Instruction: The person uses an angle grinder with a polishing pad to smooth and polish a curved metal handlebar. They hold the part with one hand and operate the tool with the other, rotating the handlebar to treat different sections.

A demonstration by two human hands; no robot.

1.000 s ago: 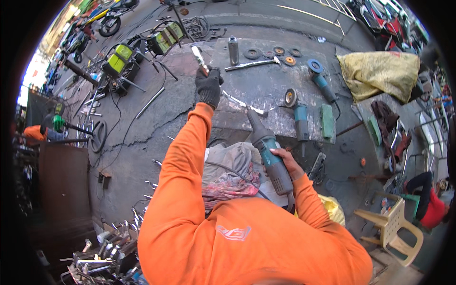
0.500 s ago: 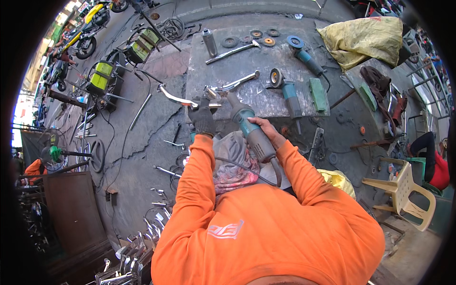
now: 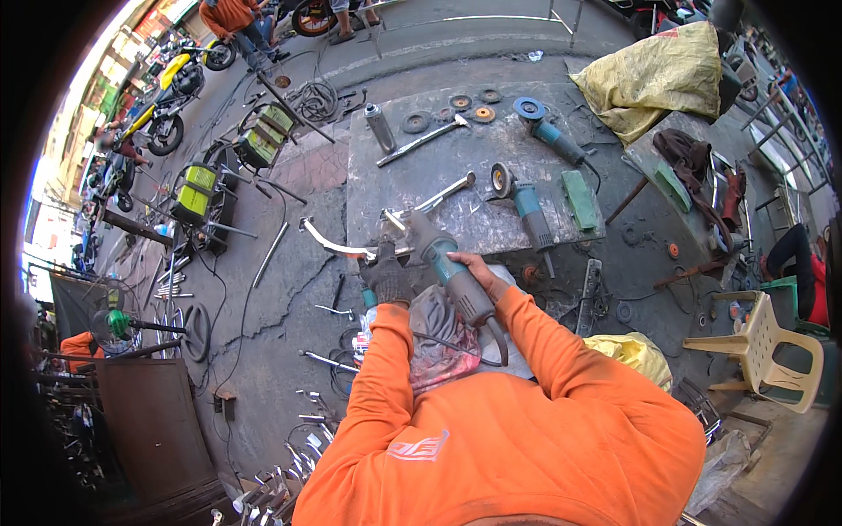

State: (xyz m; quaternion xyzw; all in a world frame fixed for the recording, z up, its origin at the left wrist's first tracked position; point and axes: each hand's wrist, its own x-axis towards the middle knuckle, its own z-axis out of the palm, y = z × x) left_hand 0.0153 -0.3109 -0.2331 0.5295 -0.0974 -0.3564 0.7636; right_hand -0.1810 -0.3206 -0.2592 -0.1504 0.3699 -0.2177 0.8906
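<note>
My left hand (image 3: 386,275), in a dark glove, is closed on a curved chrome metal part (image 3: 329,245) near the close edge of the grey work table. My bare right hand (image 3: 479,273) grips a teal and grey straight grinder (image 3: 461,285). Its grey nose points up and left, close to the chrome part by my glove. The tip's contact is too small to make out. Beyond it lies another chrome bar (image 3: 445,193) on the table. A bundled cloth (image 3: 438,329) is below my hands.
Two angle grinders (image 3: 531,215) (image 3: 557,140), a green block (image 3: 579,200), several discs (image 3: 483,114), a spray can (image 3: 380,129) and a chrome tube (image 3: 423,141) lie on the table (image 3: 368,193). Welding machines (image 3: 196,195) stand left. A beige chair (image 3: 763,351) is at right.
The view has shifted slightly. My left hand has brought the chrome part nearer the grinder's nose, which now overlaps it in view. A person in orange has come into view far left.
</note>
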